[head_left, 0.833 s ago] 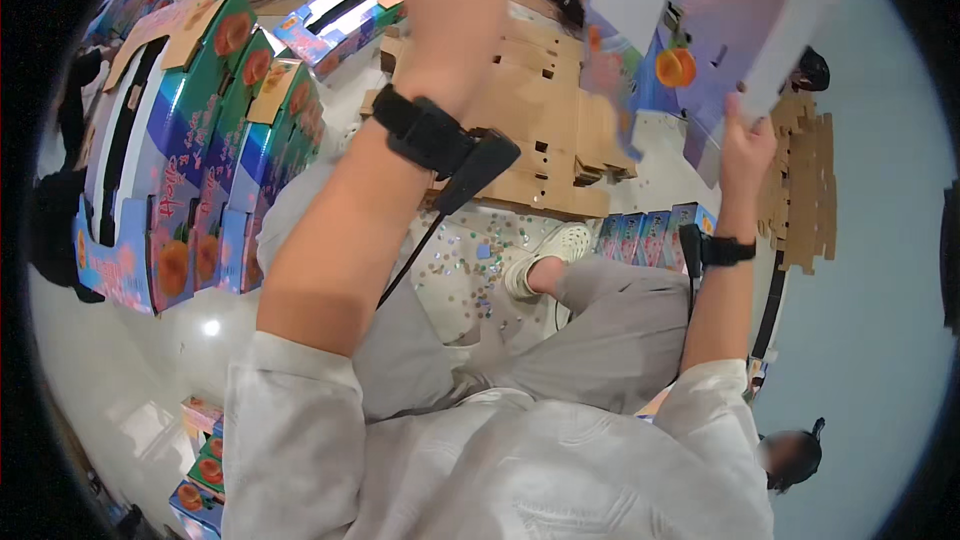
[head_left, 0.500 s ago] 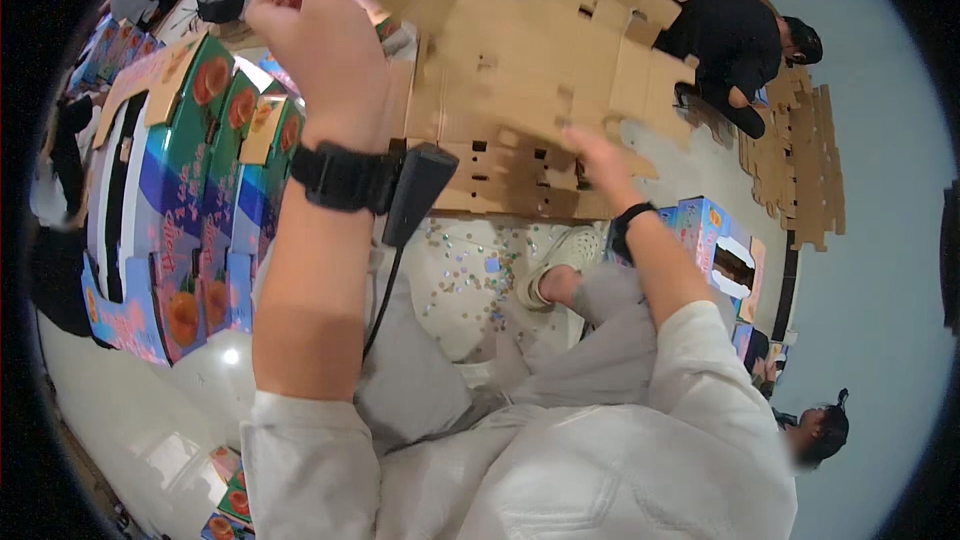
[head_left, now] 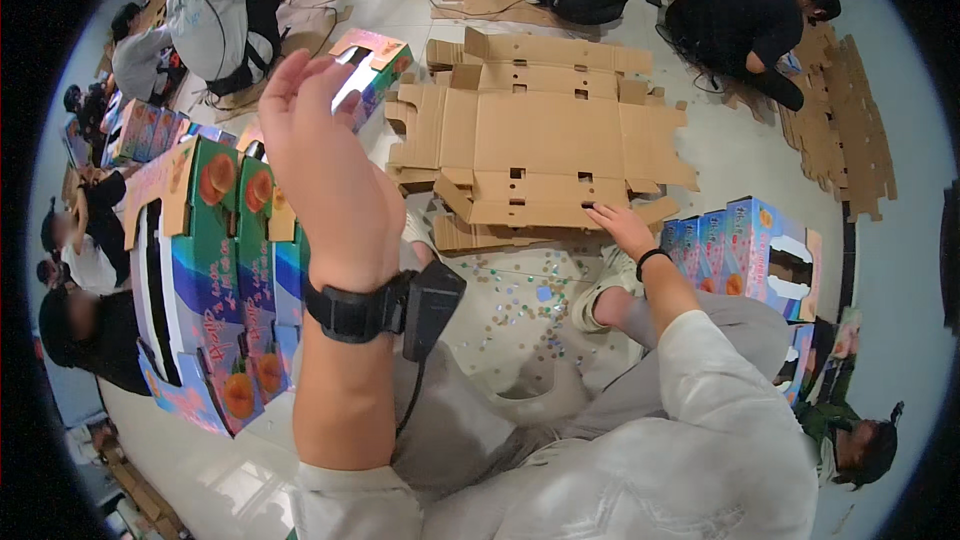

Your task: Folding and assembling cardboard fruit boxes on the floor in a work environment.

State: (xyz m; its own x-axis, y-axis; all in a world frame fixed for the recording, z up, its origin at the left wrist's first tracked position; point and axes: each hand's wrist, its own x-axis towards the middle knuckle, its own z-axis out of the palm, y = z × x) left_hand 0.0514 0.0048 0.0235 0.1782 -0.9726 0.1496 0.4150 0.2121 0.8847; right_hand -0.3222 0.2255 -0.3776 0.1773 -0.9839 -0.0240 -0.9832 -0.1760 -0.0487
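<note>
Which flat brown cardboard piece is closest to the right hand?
The unfolded brown cardboard box topping the middle stack: the right hand is at its near edge. The brown cardboard sheets along the pale blue wall lie farther away.

cardboard sheet (head_left: 550, 130) now lying flat, brown face up, right grip (head_left: 627, 232) lowered to its near edge

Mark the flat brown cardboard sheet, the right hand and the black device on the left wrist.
Flat brown cardboard sheet (head_left: 547, 135), head view: middle of its large central panel.
Right hand (head_left: 626, 231), head view: back of the hand.
Black device (head_left: 434, 310), head view: its box-shaped housing.
</note>
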